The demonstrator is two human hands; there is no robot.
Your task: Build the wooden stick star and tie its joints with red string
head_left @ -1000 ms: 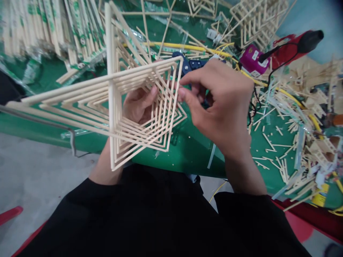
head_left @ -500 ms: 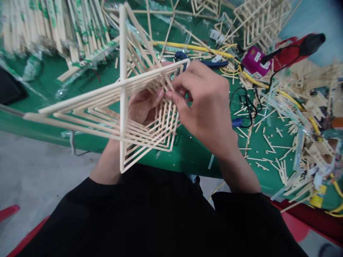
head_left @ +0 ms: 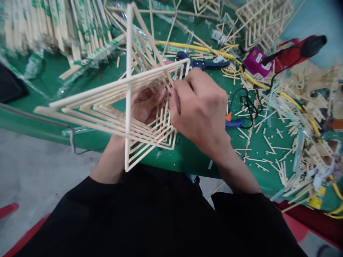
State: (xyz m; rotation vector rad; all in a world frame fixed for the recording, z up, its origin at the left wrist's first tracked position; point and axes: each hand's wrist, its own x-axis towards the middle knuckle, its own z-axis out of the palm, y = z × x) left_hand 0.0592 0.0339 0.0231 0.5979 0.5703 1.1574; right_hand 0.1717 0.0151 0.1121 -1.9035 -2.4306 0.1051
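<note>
A star-shaped frame of layered pale wooden sticks (head_left: 128,107) is held up over the near edge of the green table. My left hand (head_left: 146,105) reaches behind and into the frame, partly hidden by its sticks, with thumb and fingers closed on its inner part. At the frame's right side, my right hand (head_left: 197,101) is closed, thumb and index finger pinched on the sticks near an inner corner. Whether a separate small piece sits between those fingertips cannot be made out.
Wrapped chopstick bundles (head_left: 53,26) lie at the back left. Blue cutters (head_left: 211,64), a purple box (head_left: 256,60), a blue-handled tool (head_left: 234,123) and a yellow cable (head_left: 187,45) lie to the right. Stick offcuts (head_left: 281,171) litter the right side; another stick frame (head_left: 264,23) stands behind.
The star frame has shifted slightly to the right and tilted a little. My right hand has turned, its fingers curling more tightly, and more of the blue-handled tool shows beside it.
</note>
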